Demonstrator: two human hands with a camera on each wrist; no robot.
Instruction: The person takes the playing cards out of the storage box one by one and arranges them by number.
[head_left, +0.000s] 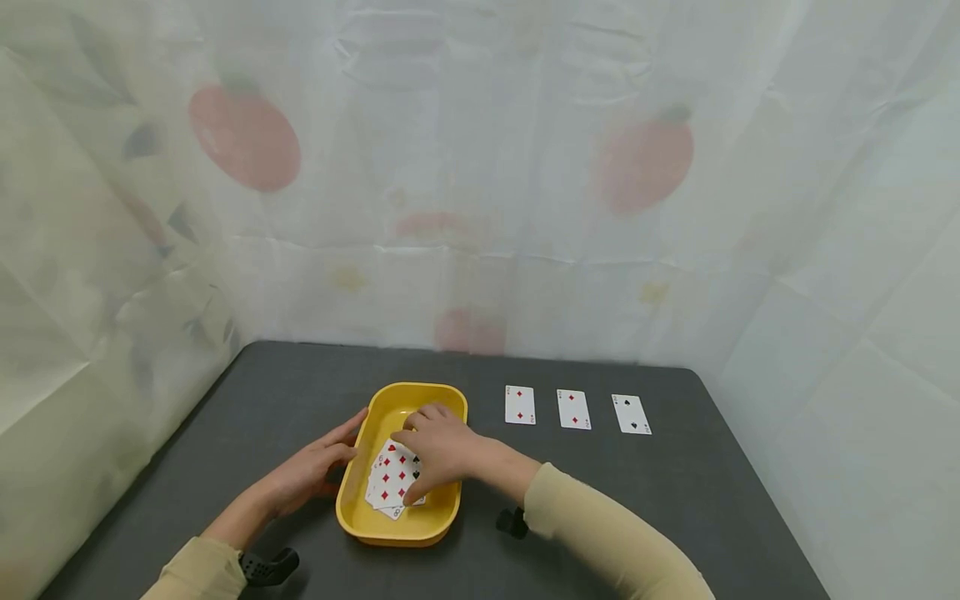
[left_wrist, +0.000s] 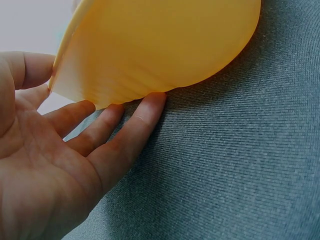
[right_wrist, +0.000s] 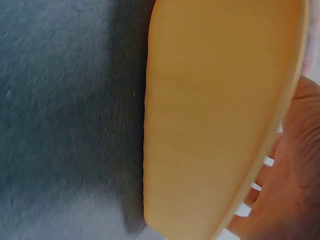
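A yellow tray (head_left: 433, 402) sits near the middle of the dark grey table (head_left: 675, 500), holding a fanned pile of playing cards (head_left: 388, 483). The right hand (head_left: 438, 450) reaches into it, fingers curled down onto the cards — whether it has actually gripped one cannot be told. The left hand (head_left: 311, 471) lies open, straight fingers against the tray's left wall. Three cards (head_left: 572, 409) lie face up in a row to the right — well apart from the tray.

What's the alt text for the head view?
The right hand reaches into a yellow tray onto a pile of playing cards, the left hand against the tray's side. Three cards lie in a row on the dark table.
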